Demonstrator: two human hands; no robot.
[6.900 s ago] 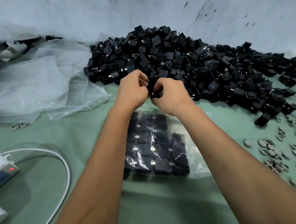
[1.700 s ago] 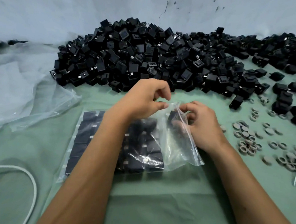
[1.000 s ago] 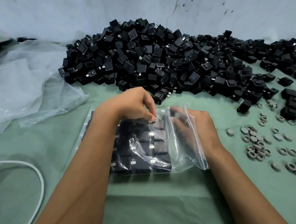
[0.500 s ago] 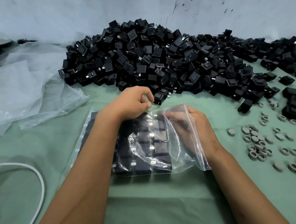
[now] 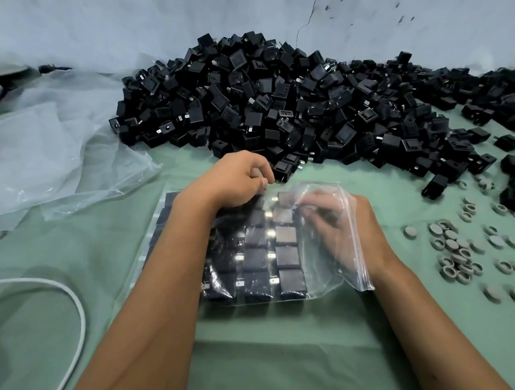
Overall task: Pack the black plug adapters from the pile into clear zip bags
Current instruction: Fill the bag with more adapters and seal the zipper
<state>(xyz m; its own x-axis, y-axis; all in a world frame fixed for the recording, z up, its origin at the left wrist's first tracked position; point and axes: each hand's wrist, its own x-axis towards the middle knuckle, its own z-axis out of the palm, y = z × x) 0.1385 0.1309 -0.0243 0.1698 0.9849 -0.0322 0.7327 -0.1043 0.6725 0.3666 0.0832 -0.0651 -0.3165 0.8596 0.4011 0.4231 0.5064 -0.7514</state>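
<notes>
The right hand (image 5: 343, 231) is put inside the clear zip bag (image 5: 323, 245) through its open mouth; its fingers are seen blurred through the plastic, bent, beside the top of the last row, but whether an adapter is held between them cannot be told. The left hand (image 5: 236, 178) rests at the far edge of the bag, with the thumb and fingers pinched together on what seems to be the plastic of the bag, just in front of the nearest adapter of the pile.

Inside the bag, rows of black plug adapters (image 5: 282, 257) are already laid flat and close together, so this bag is judged to be nearly full. Its mouth is not yet sealed. Under this bag, to its left, a second filled bag (image 5: 163, 215) is partly seen.

Behind the bag, against the wall, the pile (image 5: 287, 105) of loose adapters is large and stretches far to the right, so most of the task is judged to be left. To the left of the bag lie crumpled plastic sheets (image 5: 40, 149) and a white cable (image 5: 72, 300); to its right, small grey rings (image 5: 456, 254) are scattered on the green table (image 5: 269, 363).
</notes>
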